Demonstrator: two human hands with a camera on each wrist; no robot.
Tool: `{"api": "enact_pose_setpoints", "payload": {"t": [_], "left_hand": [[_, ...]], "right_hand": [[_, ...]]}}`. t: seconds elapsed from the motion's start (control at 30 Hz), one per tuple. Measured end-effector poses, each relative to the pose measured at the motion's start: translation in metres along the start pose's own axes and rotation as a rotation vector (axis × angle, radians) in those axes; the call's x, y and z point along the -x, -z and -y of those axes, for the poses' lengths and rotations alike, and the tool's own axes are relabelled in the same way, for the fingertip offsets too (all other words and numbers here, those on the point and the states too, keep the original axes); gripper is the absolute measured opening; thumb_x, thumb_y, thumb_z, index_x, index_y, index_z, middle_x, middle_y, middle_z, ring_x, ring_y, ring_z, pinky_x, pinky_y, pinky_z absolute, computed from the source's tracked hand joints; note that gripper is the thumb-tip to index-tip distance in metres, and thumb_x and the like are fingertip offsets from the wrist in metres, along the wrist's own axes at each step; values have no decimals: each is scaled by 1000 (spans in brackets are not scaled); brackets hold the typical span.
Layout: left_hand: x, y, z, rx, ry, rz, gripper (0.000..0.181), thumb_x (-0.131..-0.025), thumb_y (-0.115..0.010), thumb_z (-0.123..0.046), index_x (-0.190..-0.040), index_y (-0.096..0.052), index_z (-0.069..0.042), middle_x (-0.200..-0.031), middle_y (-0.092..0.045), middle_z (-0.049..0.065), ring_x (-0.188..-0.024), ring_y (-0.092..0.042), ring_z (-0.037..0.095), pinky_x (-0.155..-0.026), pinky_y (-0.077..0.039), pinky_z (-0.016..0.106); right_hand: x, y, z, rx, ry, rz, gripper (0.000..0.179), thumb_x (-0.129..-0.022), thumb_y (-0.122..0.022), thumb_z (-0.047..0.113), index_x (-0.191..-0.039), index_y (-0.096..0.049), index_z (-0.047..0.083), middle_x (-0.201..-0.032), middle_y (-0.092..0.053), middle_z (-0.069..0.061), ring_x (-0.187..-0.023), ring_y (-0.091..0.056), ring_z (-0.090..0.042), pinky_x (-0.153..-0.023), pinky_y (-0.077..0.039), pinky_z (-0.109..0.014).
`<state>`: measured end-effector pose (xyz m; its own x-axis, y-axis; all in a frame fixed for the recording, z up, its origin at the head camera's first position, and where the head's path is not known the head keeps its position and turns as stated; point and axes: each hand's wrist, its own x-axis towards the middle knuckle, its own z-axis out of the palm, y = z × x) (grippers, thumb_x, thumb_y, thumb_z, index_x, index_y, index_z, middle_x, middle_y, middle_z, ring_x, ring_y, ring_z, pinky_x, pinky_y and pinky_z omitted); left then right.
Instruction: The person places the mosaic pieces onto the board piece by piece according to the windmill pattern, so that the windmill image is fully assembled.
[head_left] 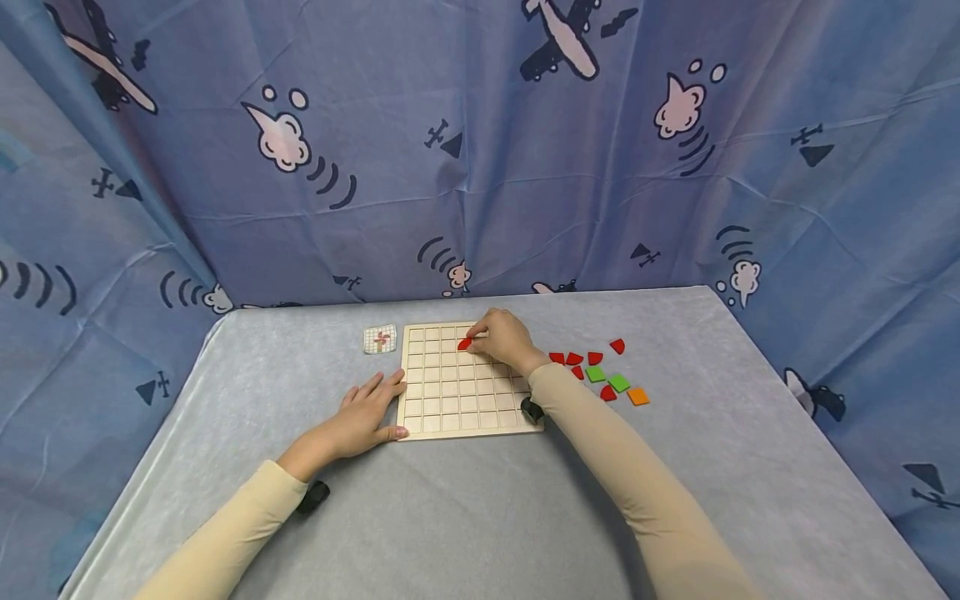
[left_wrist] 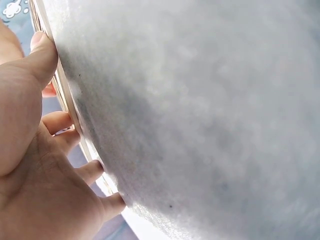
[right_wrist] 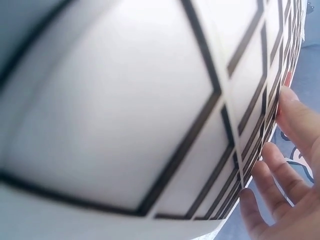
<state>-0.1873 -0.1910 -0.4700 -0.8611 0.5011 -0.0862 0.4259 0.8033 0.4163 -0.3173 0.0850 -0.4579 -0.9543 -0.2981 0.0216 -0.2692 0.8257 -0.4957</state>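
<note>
A wooden grid board lies flat in the middle of the table. At its left edge rests my left hand, fingers spread, with fingertips and thumb touching the rim; the left wrist view has this hand along the board's side. My right hand reaches over the board's far side and pinches a red piece between thumb and fingertips, right at a far-row square. From the right wrist, only a sliver of the red piece shows beside the thumb.
Right of the board lie several red quarter-round pieces, two green squares and an orange square. A small pattern card with a red figure lies left of the board. A blue printed curtain surrounds the table.
</note>
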Motion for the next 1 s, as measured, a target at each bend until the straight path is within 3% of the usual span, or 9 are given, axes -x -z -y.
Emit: {"api": "enact_pose_setpoints", "payload": {"t": [0.3,0.5,0.8,1.0], "left_hand": [[0,-1,1,2,4,5,77,-93,-65,-41,-154,-32,-7,-167,-19,13,-152,-16,47,-112,-17,76],[0,0,1,-4,6,6,77,-93,-65,-42,-154,-31,-7,-167,-18,13,-152,-16,47,-112,-17,76],[-1,0,1,-3,7,14,78,-93,-64,-42,-154,-31,-8,-167,-18,13,-152,-15,46,-112,-17,75],[-1,1,1,7,7,20,77,-93,-64,-42,-154,-30,-8,-167,-16,12,-152,-14,46,-113,-16,75]], "right_hand": [[0,2,-2,-13,23,18,28,-87,-77,27,-112,-77,16,-110,-67,-6,-104,-61,-24,-92,-51,-38],[2,9,-8,-91,62,33,33,-88,-76,20,-119,-73,11,-114,-67,-9,-105,-63,-25,-94,-51,-40],[24,27,-25,-187,99,43,35,-91,-72,20,-124,-69,9,-123,-66,-10,-113,-62,-30,-96,-51,-46],[40,46,-45,-215,68,39,36,-92,-71,20,-127,-68,10,-130,-63,-10,-119,-58,-32,-98,-49,-48]]}}
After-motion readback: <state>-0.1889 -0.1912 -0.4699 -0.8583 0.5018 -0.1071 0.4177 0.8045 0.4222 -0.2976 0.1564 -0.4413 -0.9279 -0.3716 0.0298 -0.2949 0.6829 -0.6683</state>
